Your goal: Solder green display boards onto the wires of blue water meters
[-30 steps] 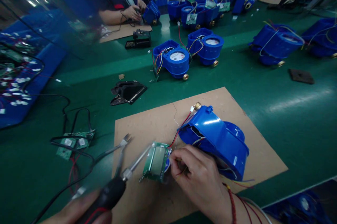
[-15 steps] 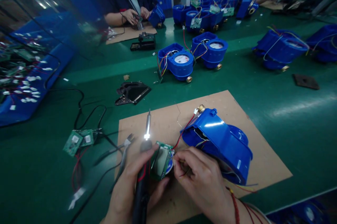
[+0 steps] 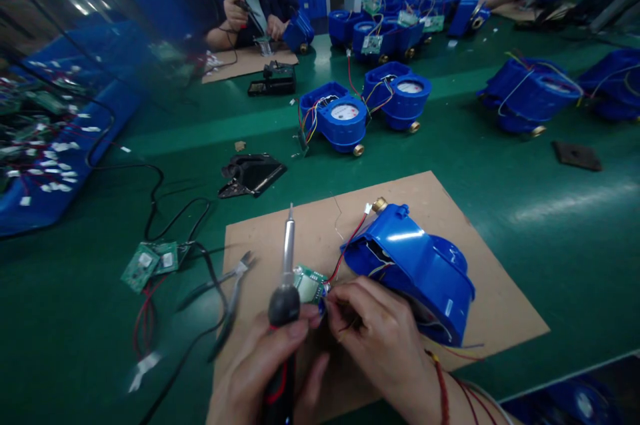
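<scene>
My left hand (image 3: 270, 358) is closed around a soldering iron (image 3: 285, 305) whose metal tip points up and away. Its fingertips are close to the lower edge of a green circuit board (image 3: 310, 284), partly hidden behind the iron. At the board's right edge my right hand (image 3: 380, 332) pinches thin wires (image 3: 347, 328), mostly covered by its fingers. A red lead (image 3: 345, 253) rises from the board to a white connector. Right of the board, a blue water meter housing (image 3: 415, 265) lies tilted on a cardboard sheet (image 3: 285, 232).
Pliers (image 3: 233, 298) and two small circuit boards (image 3: 150, 266) with a black cable lie at left. A blue bin (image 3: 75, 202) holds many wired boards. Several blue meters (image 3: 345, 118) stand farther back. A co-worker (image 3: 240, 18) sits opposite, holding a tool.
My left hand and the iron have shifted; the iron's tip is slightly farther right, and the board shows less of its face. The co-worker opposite has raised one hand with a tool.
</scene>
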`<state>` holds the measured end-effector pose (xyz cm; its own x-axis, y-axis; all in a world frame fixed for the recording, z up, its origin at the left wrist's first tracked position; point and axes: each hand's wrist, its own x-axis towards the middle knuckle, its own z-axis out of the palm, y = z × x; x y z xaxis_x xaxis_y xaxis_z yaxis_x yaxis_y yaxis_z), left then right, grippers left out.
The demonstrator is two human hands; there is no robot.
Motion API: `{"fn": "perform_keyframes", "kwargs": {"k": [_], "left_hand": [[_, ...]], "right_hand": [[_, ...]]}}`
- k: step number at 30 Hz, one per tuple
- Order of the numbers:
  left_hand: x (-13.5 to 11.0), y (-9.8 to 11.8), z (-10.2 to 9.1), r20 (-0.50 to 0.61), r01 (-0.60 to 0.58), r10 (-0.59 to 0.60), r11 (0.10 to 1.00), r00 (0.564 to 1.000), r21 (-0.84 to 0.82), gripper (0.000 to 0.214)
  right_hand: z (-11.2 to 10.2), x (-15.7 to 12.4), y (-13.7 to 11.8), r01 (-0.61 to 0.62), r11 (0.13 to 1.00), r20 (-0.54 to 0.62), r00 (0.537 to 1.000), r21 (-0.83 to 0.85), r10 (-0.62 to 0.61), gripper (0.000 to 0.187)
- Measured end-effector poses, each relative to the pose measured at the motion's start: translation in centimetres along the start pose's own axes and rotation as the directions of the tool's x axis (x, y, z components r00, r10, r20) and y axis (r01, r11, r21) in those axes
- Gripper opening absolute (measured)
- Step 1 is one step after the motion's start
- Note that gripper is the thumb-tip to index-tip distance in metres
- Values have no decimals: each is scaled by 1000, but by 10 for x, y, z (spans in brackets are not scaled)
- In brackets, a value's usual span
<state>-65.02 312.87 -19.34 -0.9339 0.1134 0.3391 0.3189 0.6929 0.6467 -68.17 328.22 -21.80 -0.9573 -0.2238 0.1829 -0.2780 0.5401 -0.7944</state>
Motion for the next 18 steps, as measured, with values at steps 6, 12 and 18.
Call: {"fn": "perform_keyframes", "kwargs": {"k": [6,12,18], "left_hand": [[1,12,9,-12,-144,147,978,989,151,42],[1,10,11,-78,-258,278,945,958,200,48],[-1,-2,8,36,-307,309,912,950,273,59]], "right_hand": [[-1,1,0,-6,999,22,1000,37,6,12],[-4,1,-1,15,998,18,1000,61,-16,12],[-2,3,0,54,994,-25,998,91,-52,14]]}}
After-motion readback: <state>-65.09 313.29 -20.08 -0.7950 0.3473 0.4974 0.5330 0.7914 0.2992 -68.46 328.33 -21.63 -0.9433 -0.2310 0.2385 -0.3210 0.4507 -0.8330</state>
